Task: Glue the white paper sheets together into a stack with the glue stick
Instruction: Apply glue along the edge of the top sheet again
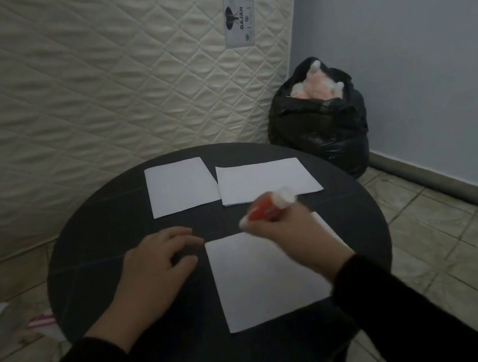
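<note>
Head view shows my right hand (288, 232) clamped on the glue stick (270, 205), hovering over the near sheet's (264, 278) far edge, while my left hand (162, 258) rests loose-fingered beside it on the table (85, 255).

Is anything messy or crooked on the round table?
Nothing is spilled or torn. The three white sheets lie separately, not yet stacked: far left sheet, far right sheet, near sheet, all slightly askew. The right hand holds the glue stick, blurred.
</note>
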